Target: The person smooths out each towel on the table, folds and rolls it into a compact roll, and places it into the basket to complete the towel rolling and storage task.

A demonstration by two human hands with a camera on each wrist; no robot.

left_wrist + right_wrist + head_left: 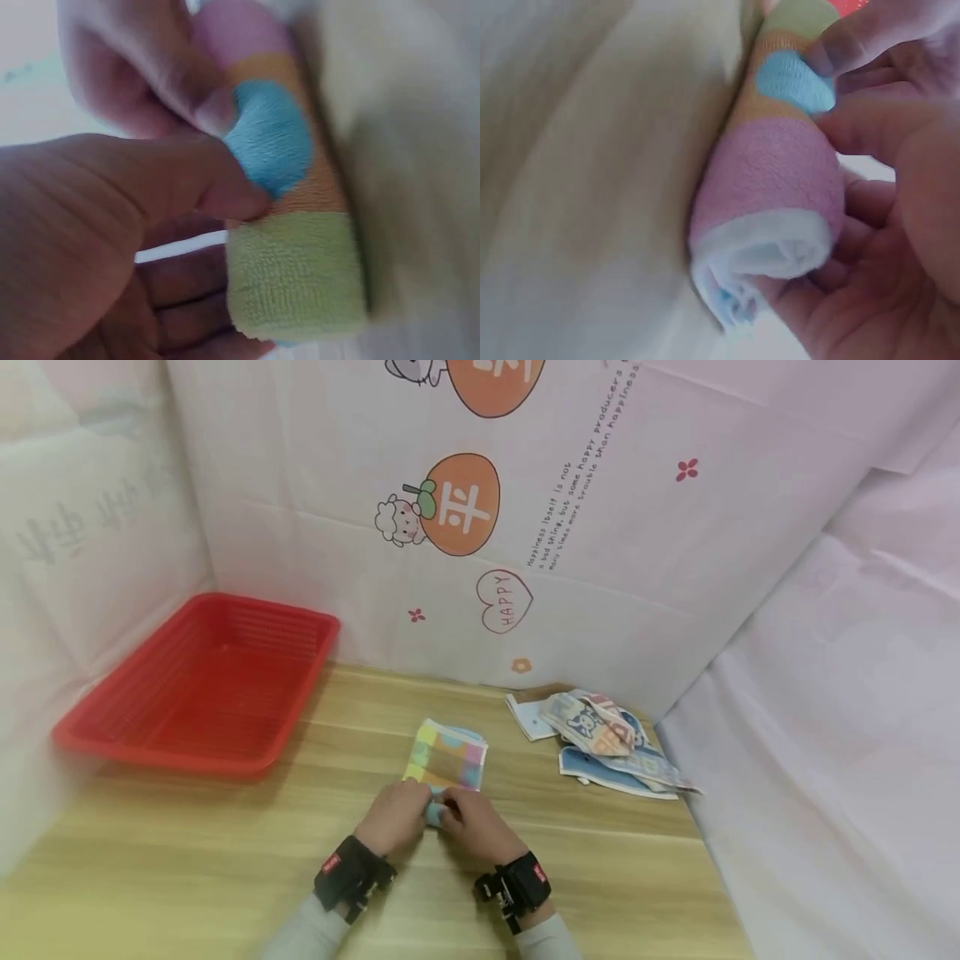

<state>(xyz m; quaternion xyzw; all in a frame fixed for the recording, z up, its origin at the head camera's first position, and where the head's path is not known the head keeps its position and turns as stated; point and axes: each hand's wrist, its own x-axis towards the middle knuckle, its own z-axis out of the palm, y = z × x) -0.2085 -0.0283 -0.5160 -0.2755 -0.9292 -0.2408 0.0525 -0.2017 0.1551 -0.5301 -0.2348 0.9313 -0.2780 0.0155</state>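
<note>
Towel (447, 762), part-rolled; in both hands (395, 817) (482, 827)

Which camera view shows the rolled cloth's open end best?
The right wrist view: the rolled cloth turns its open end toward the camera. The left wrist view shows its outer side; in the head view, hands partly cover it.

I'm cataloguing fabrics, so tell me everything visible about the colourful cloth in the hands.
The cloth looks like terry towelling, with yellow-green, orange and pink areas and a rounded blue patch. Its near part is rolled into a tube, white-edged at the end by the right hand; the unrolled part lies beyond on the wood-grained table. The right hand and left hand both grip the roll, thumbs against it.
</note>
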